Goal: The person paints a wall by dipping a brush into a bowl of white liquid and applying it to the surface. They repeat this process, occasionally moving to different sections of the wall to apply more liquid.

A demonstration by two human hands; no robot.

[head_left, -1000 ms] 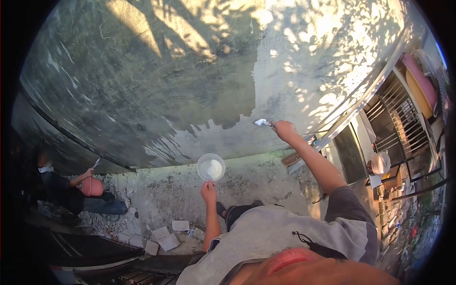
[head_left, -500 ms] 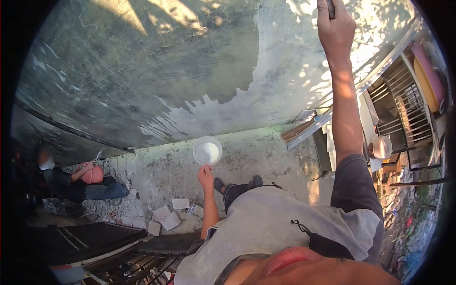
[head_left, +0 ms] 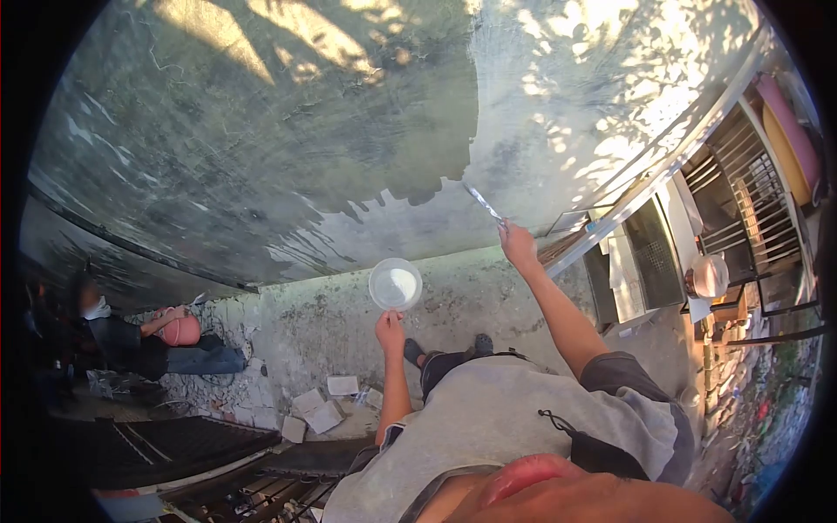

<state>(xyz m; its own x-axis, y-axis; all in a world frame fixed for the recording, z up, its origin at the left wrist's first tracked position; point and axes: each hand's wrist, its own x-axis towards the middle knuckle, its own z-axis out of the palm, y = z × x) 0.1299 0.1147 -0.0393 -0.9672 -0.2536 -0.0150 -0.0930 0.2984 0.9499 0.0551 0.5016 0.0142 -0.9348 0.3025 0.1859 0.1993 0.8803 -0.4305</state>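
My left hand (head_left: 389,327) holds up a round clear plastic bowl (head_left: 395,284) with white paint in it, in front of the wall's base. My right hand (head_left: 520,246) grips a paintbrush (head_left: 482,204) whose white-tipped bristles touch the concrete wall (head_left: 288,131) at the edge between the dark wet area and the paler sunlit area. My feet in dark shoes stand on the rough ground below.
At the left another person (head_left: 131,342) crouches by the wall with a pink bucket (head_left: 181,330). Broken tiles (head_left: 318,410) lie on the ground near my feet. A metal gate and shelves (head_left: 741,218) with a pot stand to the right.
My right hand swung high up the wall half a second ago and has come back down to the paint's lower edge. The bowl stayed roughly in place.
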